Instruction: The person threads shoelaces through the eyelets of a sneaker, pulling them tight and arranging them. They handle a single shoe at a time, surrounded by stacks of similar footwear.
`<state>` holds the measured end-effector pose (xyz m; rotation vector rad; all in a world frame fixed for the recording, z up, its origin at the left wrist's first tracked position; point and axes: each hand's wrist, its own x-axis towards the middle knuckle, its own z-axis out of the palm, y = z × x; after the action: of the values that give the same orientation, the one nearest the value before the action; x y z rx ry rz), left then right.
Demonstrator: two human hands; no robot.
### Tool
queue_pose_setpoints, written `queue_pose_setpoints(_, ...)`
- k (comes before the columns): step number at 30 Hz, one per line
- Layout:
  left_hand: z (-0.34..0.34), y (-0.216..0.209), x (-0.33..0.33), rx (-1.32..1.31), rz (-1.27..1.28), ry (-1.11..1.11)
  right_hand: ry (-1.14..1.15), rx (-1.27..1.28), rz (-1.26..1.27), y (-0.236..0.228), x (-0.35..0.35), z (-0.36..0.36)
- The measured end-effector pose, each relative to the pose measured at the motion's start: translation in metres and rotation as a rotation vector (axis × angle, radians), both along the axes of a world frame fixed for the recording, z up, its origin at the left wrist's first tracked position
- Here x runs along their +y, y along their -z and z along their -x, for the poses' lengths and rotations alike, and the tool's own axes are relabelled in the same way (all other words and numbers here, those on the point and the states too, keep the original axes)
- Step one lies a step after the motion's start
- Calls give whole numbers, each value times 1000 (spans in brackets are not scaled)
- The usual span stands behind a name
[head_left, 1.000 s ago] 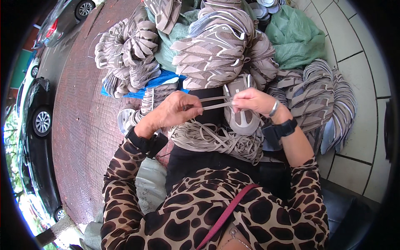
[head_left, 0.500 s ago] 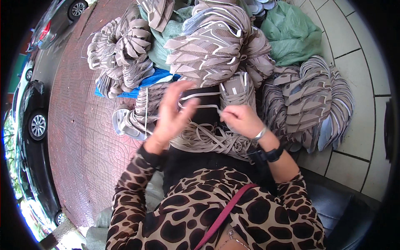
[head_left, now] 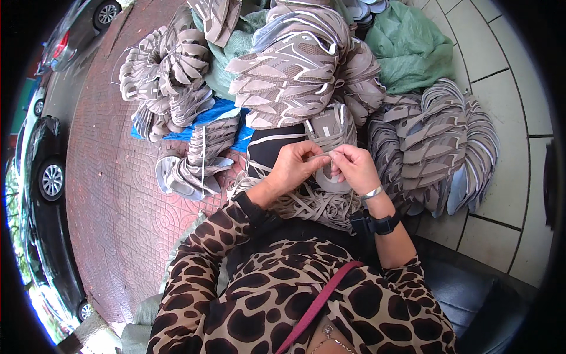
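My left hand [head_left: 295,167] and my right hand [head_left: 355,167] meet above my lap, fingertips pinched together on a thin, pale shoelace that hardly shows between them. Just beyond and under the fingers lies a beige-grey shoe upper [head_left: 331,125]. A heap of flat beige laces [head_left: 315,207] rests on my lap below the hands. One light lace [head_left: 272,141] runs across the black cloth to the left of the upper. The fingers hide the lace's tip.
A large stack of shoe uppers [head_left: 286,82] stands ahead. More bundles lie at the far left [head_left: 165,65] and right [head_left: 433,147]. A tied bundle [head_left: 206,147] sits by a blue sheet [head_left: 227,112]. Behind is a green sack [head_left: 407,47]; parked cars [head_left: 53,177] line the left.
My left hand has come down and right, from raised with spread fingers to a pinch beside my right hand. The right hand stays at nearly the same place.
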<state>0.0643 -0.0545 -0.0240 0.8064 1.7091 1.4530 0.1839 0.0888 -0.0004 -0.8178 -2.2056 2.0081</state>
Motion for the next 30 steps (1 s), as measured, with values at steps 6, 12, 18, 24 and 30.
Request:
queue_pose_setpoints(6, 11, 10, 13, 33, 12, -207, 138, 47, 26, 14, 2, 7)
queue_pose_setpoints(12, 14, 4, 26, 323, 196, -305, 20, -40, 9, 2, 0, 16)
queue_pose_setpoints(18, 18, 9, 31, 424, 360, -292, 5, -25, 344, 3, 10, 19)
queue_pose_setpoints(24, 20, 13, 34, 441, 392, -308, -7, -34, 428, -3, 15, 22)
queue_pose_setpoints(30, 20, 18, 39, 501, 379, -305, 49, 29, 597, 7, 26, 24)
